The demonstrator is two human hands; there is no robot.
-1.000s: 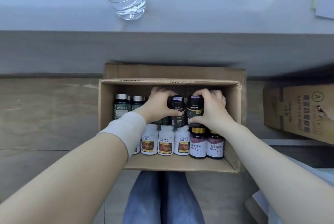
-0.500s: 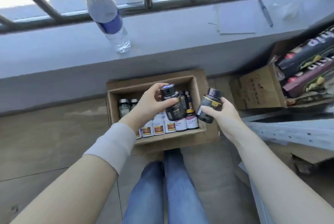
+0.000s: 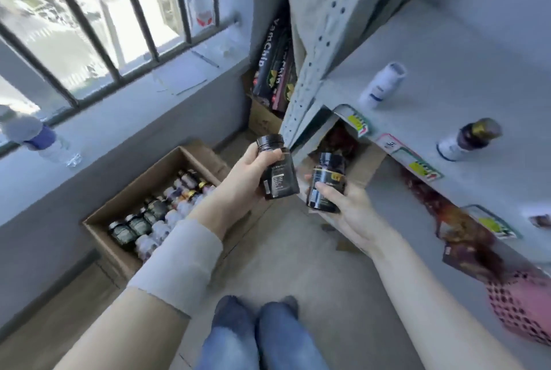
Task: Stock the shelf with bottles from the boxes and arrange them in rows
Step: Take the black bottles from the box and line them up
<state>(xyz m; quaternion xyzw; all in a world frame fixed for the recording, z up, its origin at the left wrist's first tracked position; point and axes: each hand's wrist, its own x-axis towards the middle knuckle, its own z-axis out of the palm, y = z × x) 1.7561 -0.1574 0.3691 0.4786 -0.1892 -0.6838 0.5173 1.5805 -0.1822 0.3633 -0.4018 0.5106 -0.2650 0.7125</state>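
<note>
My left hand (image 3: 243, 178) grips a black bottle (image 3: 278, 174) with a black cap, held upright above the floor. My right hand (image 3: 343, 205) holds a second black bottle (image 3: 326, 181) with a yellow label band, just right of the first. Both are held in the air between the open cardboard box (image 3: 119, 208) on the floor at left and the grey shelf (image 3: 432, 71) at right. The box holds several bottles (image 3: 161, 217) in rows. On the shelf stand a white bottle (image 3: 381, 84) and a dark bottle with a gold cap (image 3: 469, 138).
A water bottle (image 3: 38, 143) stands on the window sill at left. A box of dark packets (image 3: 274, 71) sits in the corner by the shelf's perforated post (image 3: 313, 71). Another carton (image 3: 354, 161) and red packets (image 3: 459, 220) lie under the shelf. My legs (image 3: 262, 337) are below.
Both hands lifted a black bottle each out of the box and carried them up and right toward the shelf. My view swung right from the box to the shelf.
</note>
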